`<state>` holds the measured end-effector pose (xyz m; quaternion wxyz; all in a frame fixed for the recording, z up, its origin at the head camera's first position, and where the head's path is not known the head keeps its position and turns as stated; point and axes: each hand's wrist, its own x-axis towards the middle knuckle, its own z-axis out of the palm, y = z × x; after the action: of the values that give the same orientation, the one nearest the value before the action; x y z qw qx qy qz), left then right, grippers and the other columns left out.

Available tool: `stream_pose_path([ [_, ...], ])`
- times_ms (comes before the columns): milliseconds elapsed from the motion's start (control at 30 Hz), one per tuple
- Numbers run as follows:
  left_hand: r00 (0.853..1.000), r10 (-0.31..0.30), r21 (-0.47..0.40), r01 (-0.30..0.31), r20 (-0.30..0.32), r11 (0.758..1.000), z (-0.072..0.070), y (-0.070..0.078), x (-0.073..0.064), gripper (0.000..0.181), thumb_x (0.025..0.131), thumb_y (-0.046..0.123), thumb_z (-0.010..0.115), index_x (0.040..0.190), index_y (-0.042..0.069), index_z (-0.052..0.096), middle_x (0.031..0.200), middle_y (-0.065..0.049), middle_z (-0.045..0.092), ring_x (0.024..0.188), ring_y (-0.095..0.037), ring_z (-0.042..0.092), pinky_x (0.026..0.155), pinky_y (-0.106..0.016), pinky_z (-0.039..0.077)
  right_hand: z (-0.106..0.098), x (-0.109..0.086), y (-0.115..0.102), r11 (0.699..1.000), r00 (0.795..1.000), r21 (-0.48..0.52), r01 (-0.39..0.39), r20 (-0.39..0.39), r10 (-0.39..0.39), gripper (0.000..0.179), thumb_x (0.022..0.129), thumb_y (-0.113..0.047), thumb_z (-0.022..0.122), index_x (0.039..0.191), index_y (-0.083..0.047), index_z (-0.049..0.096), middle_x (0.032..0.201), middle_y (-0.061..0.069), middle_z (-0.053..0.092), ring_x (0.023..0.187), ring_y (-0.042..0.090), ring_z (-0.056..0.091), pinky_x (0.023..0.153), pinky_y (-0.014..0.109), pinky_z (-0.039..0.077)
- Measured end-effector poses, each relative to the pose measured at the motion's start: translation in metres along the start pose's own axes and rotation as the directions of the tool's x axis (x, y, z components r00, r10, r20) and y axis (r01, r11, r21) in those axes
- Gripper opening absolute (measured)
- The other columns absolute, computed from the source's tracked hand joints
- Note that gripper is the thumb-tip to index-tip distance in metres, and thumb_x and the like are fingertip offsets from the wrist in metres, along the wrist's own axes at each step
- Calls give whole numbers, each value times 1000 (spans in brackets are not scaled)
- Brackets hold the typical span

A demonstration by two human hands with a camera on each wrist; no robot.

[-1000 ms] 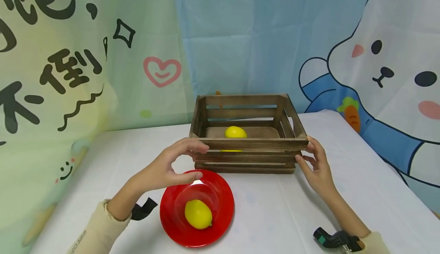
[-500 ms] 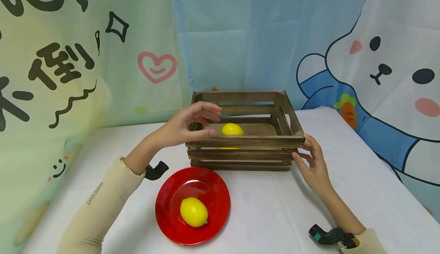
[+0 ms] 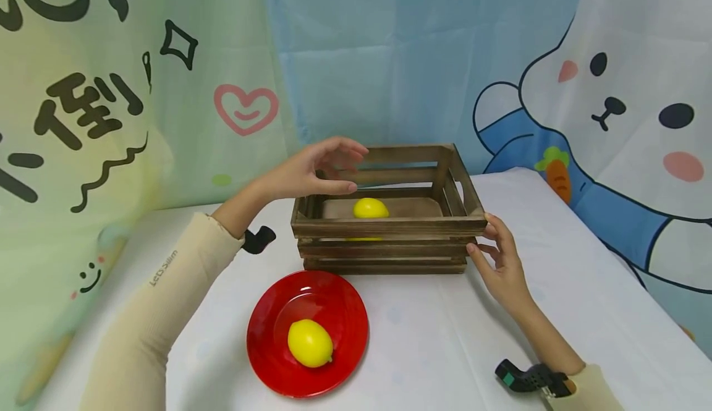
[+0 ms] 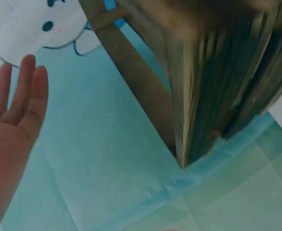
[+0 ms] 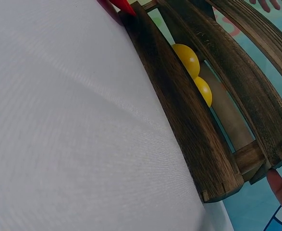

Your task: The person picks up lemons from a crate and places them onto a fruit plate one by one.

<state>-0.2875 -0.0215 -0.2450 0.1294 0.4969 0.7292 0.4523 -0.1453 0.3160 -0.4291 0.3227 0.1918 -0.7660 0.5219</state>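
Note:
My left hand [image 3: 317,170] hovers over the left end of a brown wooden crate [image 3: 389,228], fingers loosely bent and holding nothing. In the left wrist view its fingers [image 4: 23,91] are apart from the crate. My right hand [image 3: 503,266] holds the crate's right front corner; its thumb [image 5: 277,185] touches a slat end in the right wrist view. Inside the crate lies a yellow lemon [image 3: 371,207]; through the slats, the right wrist view shows two yellow rounded shapes, one a lemon [image 5: 187,58]. Another lemon [image 3: 310,343] lies on a red plate [image 3: 347,361].
The plate sits just in front of the crate's left half. A white cloth [image 3: 434,349] covers the table. Behind the crate hangs a printed curtain [image 3: 345,65] with a cartoon bear. Dark cameras are strapped at both wrists.
My left hand has risen from between the plate and the crate's front to above its left end. My right hand stays at the corner. The head view has shifted slightly.

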Motion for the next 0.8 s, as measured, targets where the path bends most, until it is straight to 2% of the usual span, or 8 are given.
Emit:
stream_pose_path([
  [200, 999, -24, -28, 25, 36, 999, -15, -11, 15, 59, 82, -1, 75, 134, 1, 50, 129, -12, 56, 113, -23, 59, 98, -39, 48, -1, 2, 1, 1000, 1000, -4, -9, 14, 9, 70, 83, 26, 55, 143, 5, 28, 126, -15, 44, 115, 4, 47, 90, 12, 44],
  [333, 996, -41, -40, 44, 74, 998, -19, -20, 27, 62, 81, -1, 76, 136, 1, 48, 131, -13, 54, 114, -25, 58, 99, -38, 48, -1, 2, 0, 999, 999, -4, -37, 13, 37, 71, 81, 28, 54, 143, 4, 28, 125, -17, 45, 115, 3, 47, 90, 12, 44],
  [533, 990, -86, -31, 90, 112, 995, -18, -25, 47, 60, 82, 3, 76, 136, 6, 50, 134, -9, 53, 119, -23, 56, 100, -37, 47, 0, 3, -2, 1000, 1000, 3, -29, 9, 29, 74, 78, 32, 53, 143, 5, 29, 126, -15, 44, 114, 4, 46, 90, 12, 44],
  [800, 986, -110, 2, 110, 121, 994, -11, -30, 71, 49, 89, 13, 70, 135, 9, 53, 129, -9, 56, 119, -27, 58, 98, -35, 49, 0, 0, -2, 1000, 1000, 5, -1, -5, 1, 75, 78, 32, 54, 143, 4, 29, 127, -11, 44, 115, 5, 46, 90, 11, 44],
])
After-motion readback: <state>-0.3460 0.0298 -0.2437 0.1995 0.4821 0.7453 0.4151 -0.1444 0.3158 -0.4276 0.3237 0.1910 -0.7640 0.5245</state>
